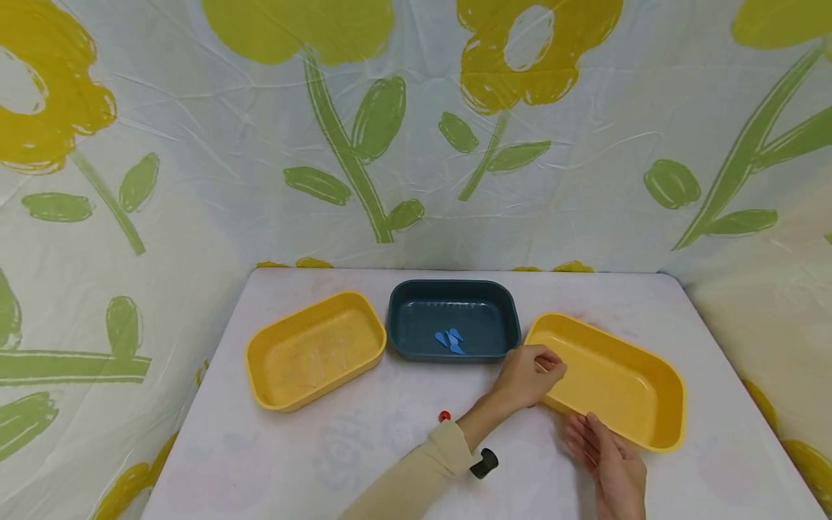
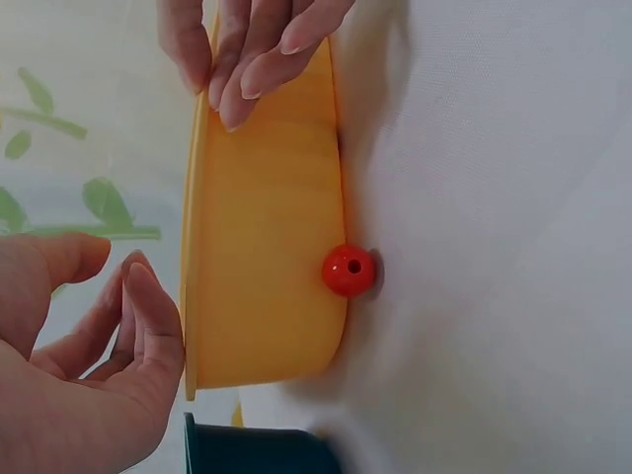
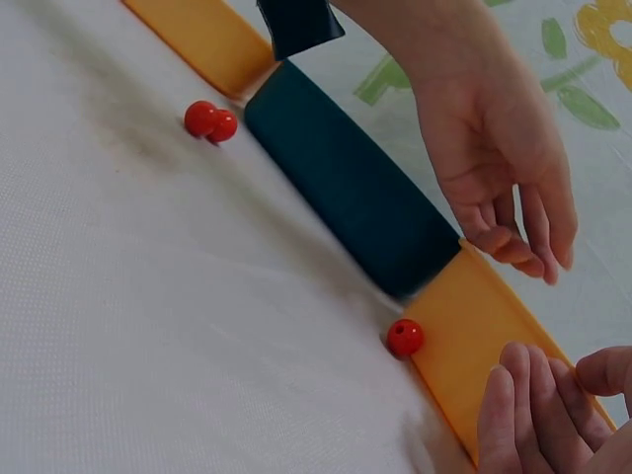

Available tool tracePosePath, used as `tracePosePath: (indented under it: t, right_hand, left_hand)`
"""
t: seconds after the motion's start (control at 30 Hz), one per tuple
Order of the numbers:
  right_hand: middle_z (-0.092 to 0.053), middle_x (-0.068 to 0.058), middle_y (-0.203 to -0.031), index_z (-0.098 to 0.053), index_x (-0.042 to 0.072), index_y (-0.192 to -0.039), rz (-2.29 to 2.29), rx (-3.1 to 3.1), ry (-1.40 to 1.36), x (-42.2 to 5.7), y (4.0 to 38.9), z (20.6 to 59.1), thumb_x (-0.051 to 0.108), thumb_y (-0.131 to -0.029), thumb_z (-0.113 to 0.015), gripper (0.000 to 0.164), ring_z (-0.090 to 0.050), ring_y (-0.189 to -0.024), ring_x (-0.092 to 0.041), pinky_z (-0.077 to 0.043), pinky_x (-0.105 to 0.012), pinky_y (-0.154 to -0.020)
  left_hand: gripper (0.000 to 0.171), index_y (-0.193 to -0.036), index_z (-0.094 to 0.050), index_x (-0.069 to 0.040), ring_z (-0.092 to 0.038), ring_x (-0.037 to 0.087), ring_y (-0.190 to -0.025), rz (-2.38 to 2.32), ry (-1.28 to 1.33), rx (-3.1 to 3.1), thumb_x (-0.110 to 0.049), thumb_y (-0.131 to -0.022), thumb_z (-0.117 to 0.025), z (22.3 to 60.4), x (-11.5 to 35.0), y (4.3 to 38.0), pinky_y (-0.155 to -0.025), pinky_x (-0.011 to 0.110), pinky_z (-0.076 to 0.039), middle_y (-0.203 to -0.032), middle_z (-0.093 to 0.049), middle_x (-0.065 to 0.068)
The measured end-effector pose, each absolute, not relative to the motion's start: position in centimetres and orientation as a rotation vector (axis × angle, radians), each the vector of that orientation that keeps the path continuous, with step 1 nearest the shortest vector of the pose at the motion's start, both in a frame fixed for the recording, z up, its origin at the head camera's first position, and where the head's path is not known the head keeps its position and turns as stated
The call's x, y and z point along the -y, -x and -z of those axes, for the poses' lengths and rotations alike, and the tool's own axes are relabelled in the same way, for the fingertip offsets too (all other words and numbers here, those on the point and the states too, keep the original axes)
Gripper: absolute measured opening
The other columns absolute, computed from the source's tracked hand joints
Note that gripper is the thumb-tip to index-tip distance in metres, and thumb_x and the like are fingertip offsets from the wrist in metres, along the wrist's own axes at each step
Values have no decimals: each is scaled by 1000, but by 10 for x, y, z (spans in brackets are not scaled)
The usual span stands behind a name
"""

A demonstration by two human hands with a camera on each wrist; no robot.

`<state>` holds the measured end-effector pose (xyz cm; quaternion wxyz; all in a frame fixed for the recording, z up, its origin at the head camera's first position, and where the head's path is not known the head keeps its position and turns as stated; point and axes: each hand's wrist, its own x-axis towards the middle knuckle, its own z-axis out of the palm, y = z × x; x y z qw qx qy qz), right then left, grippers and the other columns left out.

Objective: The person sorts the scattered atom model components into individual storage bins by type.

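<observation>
Teal tray (image 1: 416,321) and red bead (image 2: 342,273) are lying beside smooth yellow tray (image 1: 611,386) | my right hand (image 1: 613,466) is pinching its rim | my left hand (image 1: 525,377) is hovering, loosely curved, empty

Yellow bin (image 1: 611,379) partly behind left hand (image 1: 528,377)

Cloth-walled booth (image 1: 208,217) — floral drapes (image 1: 448,231), white tabletop (image 1: 286,455)

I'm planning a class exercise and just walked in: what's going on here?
A person's right grip pinches the near rim of the right yellow tray, while the left grip hovers by that tray's left end, with nothing visible in it. The middle teal tray holds small blue pieces, and the left yellow tray a few thin, pale sticks. Three red beads lie on the table.
</observation>
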<state>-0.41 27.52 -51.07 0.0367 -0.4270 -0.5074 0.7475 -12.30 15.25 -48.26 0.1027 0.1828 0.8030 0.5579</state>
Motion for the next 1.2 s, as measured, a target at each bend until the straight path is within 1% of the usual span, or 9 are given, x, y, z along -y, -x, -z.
tracePosePath:
  t: [0.1,0.33,0.53,0.83,1.03,1.2]
  right_hand:
    - [-73,5,-88,-75,22,-92,-2293,1557,1313,-275,4,510,44,-83,-68,25,-70,-87,-13,-55,-28,-74]
    - [-73,6,-88,-74,23,-94,-2275,1583,1333,-274,4,511,47,-81,-69,28,-69,-87,-13,-55,-28,-75]
    - [-73,6,-89,-74,24,-94,-2277,1590,1336,-275,4,511,47,-82,-68,27,-69,-87,-12,-55,-28,-75]
    - [-73,6,-91,-72,21,-105,-2262,1599,1368,-275,5,512,49,-82,-67,36,-69,-89,-13,-55,-27,-76]
    - [-73,6,-91,-73,22,-103,-2266,1580,1368,-275,6,512,49,-80,-68,35,-69,-89,-13,-55,-28,-75]
    - [-73,6,-89,-74,23,-100,-2263,1579,1375,-275,5,512,49,-80,-69,33,-69,-88,-12,-55,-28,-75]
  left_hand:
    - [10,-87,-70,-16,-54,-4,-63,-1693,-530,-2347,-25,-87,-68,484,-146,122,-58,12,-46,-75,-60,-15]
    - [12,-88,-70,-14,-55,-2,-63,-1782,-468,-2280,-25,-88,-67,491,-132,117,-58,14,-49,-74,-60,-14]
    - [14,-89,-69,-13,-57,1,-65,-1854,-387,-2203,-27,-88,-68,497,-123,108,-60,16,-51,-74,-59,-12]
    - [11,-89,-68,-19,-56,3,-71,-1870,-180,-2190,-30,-87,-69,503,-113,93,-65,16,-50,-78,-59,-12]
    - [10,-86,-68,-19,-56,3,-70,-1864,-94,-2185,-30,-86,-70,516,-112,86,-65,16,-50,-76,-60,-13]
    - [8,-85,-68,-16,-57,2,-68,-1886,-75,-2210,-23,-85,-71,527,-113,83,-65,17,-50,-75,-61,-13]
